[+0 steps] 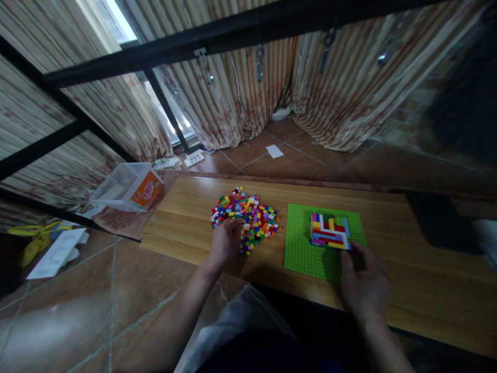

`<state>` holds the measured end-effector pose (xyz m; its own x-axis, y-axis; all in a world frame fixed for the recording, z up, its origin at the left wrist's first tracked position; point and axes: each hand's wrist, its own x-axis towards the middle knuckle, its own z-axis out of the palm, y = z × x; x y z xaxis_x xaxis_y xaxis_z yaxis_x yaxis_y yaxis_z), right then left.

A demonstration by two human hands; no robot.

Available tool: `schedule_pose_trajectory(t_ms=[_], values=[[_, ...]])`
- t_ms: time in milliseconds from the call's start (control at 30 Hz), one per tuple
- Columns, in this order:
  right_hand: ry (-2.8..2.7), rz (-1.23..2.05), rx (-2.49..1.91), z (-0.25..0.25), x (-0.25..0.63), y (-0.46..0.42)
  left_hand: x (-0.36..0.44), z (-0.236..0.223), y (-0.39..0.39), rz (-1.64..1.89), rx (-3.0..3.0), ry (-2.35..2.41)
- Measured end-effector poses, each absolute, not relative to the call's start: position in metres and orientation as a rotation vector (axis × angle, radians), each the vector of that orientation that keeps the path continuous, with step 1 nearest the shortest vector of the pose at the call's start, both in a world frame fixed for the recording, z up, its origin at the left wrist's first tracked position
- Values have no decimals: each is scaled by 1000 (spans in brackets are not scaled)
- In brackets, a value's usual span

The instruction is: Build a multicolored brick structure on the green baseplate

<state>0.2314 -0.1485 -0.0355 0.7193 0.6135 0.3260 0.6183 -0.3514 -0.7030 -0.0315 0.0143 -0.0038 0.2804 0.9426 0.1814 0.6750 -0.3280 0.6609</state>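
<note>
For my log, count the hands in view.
2: the left hand at the loose bricks, the right hand at the brick model on the green baseplate. No others show.

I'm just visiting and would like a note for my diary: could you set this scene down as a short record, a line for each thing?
Left hand: at the near left edge of the brick pile; whether it holds a brick is unclear
Right hand: at the near right corner of the build; grip unclear
Brick pile: loose, many colours, on the table
Build: multicoloured, on the green board
Green board: on the table, right of the brick pile
Nearby: clear bin with an orange label, left of the table
</note>
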Motion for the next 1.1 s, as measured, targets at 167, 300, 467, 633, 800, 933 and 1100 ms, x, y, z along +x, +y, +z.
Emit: schedule_pose_trajectory(t_ms=[167,300,467,633,800,933,1100], values=[[-941,-19,-2043,-36,232,-148,-26,5,21,670,2219,1415],[-943,-22,-2039,-37,232,-148,-23,9,23,611,2282,1437],[-955,-32,-2030,-41,233,-148,-23,10,23,559,2327,1500],[-950,-34,-2007,-42,233,-148,-23,7,24,556,2379,1502],[-932,-12,-2010,-40,232,-147,-20,8,24,605,2394,1439],[-921,-1,-2003,-39,231,-147,-11,13,18,747,2177,1433],[-916,13,-1969,-39,231,-146,16,22,-10,801,1952,1165]])
